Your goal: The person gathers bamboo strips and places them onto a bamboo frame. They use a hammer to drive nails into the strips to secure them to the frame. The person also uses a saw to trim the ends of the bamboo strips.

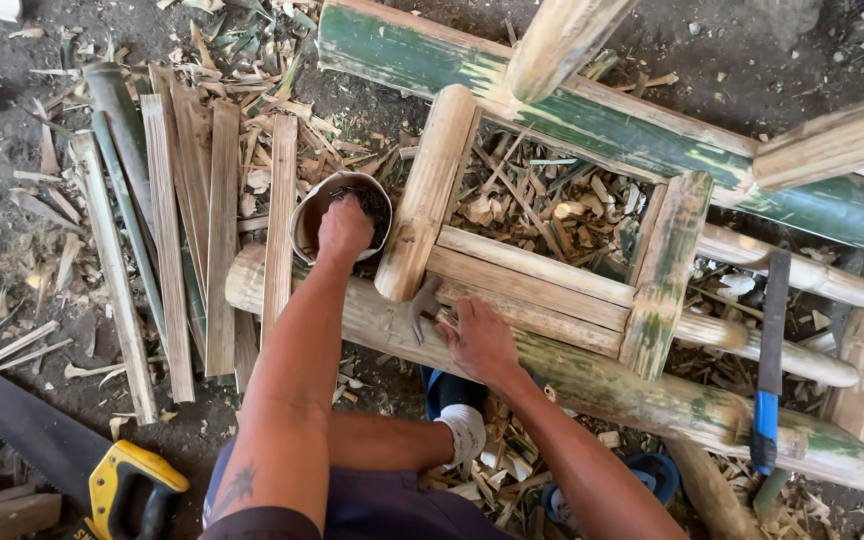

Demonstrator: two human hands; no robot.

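Note:
My left hand (343,228) reaches into a round bamboo-section container (304,222) holding dark nails, fingers closed inside it. My right hand (479,340) grips the handle of a claw hammer (420,305), whose metal head rests on a thick bamboo pole (592,385) of a bamboo frame. A short bamboo post (430,190) stands between the two hands, and flat bamboo slats (542,290) run right from it.
Split bamboo strips (177,220) lie at the left on dirt covered in shavings. A handsaw with yellow-black handle (117,485) lies at bottom left. A blue-handled blade (770,360) rests on the frame at right. A green bamboo beam (592,115) crosses the top.

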